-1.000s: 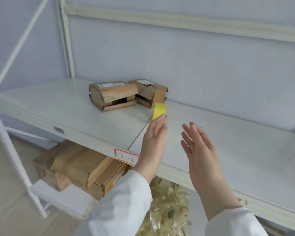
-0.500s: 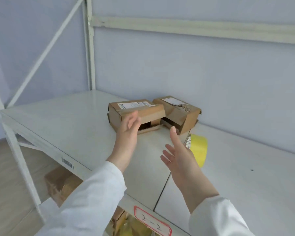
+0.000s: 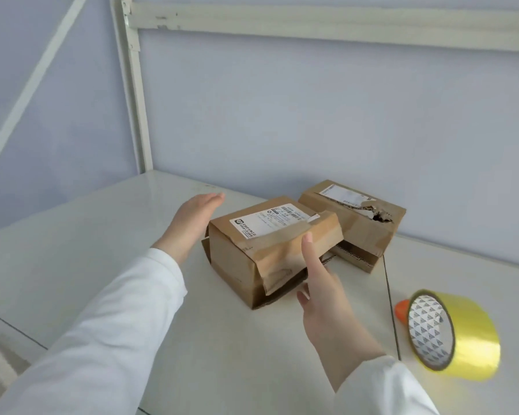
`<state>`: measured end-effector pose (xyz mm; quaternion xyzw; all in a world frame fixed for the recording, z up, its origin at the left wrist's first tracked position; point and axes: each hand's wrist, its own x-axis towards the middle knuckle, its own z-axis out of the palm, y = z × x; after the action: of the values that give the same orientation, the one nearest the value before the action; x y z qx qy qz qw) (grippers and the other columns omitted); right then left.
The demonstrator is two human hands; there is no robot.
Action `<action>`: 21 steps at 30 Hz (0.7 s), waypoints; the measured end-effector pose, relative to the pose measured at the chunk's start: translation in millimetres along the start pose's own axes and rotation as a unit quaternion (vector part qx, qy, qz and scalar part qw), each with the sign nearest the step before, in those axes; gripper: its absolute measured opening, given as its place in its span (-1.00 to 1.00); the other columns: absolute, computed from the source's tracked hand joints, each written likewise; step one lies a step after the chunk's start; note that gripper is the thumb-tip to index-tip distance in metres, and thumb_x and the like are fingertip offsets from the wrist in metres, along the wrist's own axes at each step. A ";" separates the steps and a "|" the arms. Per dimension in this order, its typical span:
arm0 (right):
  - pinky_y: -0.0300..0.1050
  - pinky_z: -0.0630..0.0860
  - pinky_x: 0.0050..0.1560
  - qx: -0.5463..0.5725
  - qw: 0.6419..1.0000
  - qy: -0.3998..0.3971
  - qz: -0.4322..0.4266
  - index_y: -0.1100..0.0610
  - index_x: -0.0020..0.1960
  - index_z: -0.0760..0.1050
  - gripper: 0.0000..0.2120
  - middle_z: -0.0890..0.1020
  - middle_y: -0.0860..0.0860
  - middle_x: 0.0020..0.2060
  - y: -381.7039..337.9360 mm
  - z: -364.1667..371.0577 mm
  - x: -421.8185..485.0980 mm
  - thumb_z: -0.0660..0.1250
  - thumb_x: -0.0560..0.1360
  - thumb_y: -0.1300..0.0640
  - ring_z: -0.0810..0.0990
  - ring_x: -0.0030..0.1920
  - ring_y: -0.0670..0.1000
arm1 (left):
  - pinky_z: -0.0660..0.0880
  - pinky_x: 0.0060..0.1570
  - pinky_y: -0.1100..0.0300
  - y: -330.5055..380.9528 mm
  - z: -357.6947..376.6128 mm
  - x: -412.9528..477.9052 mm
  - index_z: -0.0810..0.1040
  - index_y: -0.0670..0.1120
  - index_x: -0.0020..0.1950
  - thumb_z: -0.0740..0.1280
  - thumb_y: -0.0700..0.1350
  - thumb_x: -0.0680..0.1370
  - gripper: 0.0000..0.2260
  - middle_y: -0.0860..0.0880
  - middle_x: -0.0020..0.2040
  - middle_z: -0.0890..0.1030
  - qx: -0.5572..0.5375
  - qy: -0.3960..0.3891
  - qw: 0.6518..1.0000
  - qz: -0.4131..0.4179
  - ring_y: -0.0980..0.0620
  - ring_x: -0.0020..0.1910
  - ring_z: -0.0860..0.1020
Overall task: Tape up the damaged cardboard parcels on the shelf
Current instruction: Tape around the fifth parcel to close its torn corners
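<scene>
The nearer box [image 3: 237, 259] is bracketed by the left hand [image 3: 192, 223] and right hand [image 3: 321, 295], fingers straight, nothing gripped (the right thumb touches its loose flap [image 3: 285, 250]). Squaring-up is judged under way; next, the tape [image 3: 474, 333], lying right of the right hand, must be fetched.

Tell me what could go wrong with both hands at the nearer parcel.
The nearer parcel has a loose, creased front flap by the right hand; squeezing may tear it further. The tape roll stands on its edge, unheld, so a bumped shelf could set it rolling.
</scene>
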<state>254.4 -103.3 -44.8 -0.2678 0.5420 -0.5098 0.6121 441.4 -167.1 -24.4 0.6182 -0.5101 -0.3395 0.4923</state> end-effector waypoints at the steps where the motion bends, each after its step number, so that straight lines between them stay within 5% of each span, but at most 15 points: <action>1: -0.14 0.23 0.34 0.006 1.000 0.001 -0.006 0.02 0.42 0.27 -0.25 0.46 -0.11 0.29 2.1 4.1 3.0 0.38 0.33 -0.25 0.36 0.34 -0.05 | 0.28 0.31 0.13 -1.7 -1.6 4.9 0.50 -0.02 0.27 0.24 0.14 0.56 -0.63 -0.04 0.32 0.49 0.005 -0.040 0.999 -0.026 -0.02 0.32 0.42; 4: -0.19 0.28 0.18 0.024 0.999 0.012 -0.025 -0.02 0.36 0.33 -0.33 0.55 -0.12 0.18 4.9 14.4 7.4 0.40 0.33 -0.22 0.47 0.23 -0.09 | 0.31 0.35 0.03 -5.8 -5.2 14.7 0.64 0.04 0.04 0.31 0.35 0.37 -0.54 0.02 0.11 0.65 0.041 -0.162 0.981 -0.093 -0.01 0.20 0.53; 6: -0.20 0.31 0.15 0.043 0.998 0.021 -0.032 -0.02 0.37 0.32 -0.33 0.56 -0.11 0.17 5.2 19.8 8.5 0.42 0.34 -0.18 0.50 0.20 -0.10 | 0.40 0.22 0.14 -6.0 -5.6 20.2 0.67 0.04 -0.04 0.29 0.28 0.46 -0.64 0.08 -0.03 0.69 0.068 -0.204 0.972 -0.095 0.06 0.07 0.59; 10: -0.13 0.38 0.28 0.056 0.997 0.024 -0.042 -0.02 0.39 0.30 -0.34 0.58 -0.10 0.16 8.1 25.3 8.7 0.45 0.36 -0.10 0.53 0.17 -0.08 | 0.43 -0.05 0.26 -5.7 -6.7 21.7 0.62 0.04 0.06 0.28 0.15 0.54 -0.75 0.11 -0.01 0.67 0.086 -0.230 0.967 -0.060 0.16 -0.03 0.59; 21: -0.10 0.41 0.26 0.050 0.994 -0.026 -0.090 0.00 0.36 0.33 -0.43 0.61 -0.09 0.13 7.0 17.6 -25.3 0.44 0.40 0.04 0.55 0.15 -0.08 | 0.44 0.24 0.10 3.0 -31.6 -17.1 0.61 0.09 0.05 0.39 0.14 0.45 -0.77 0.11 -0.04 0.68 0.037 -0.207 0.978 -0.011 0.13 0.01 0.60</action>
<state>275.9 -81.7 -36.4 -0.2976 0.4729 -0.5822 0.5906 465.3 -142.3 -14.0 0.5577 -0.6067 -0.4461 0.3491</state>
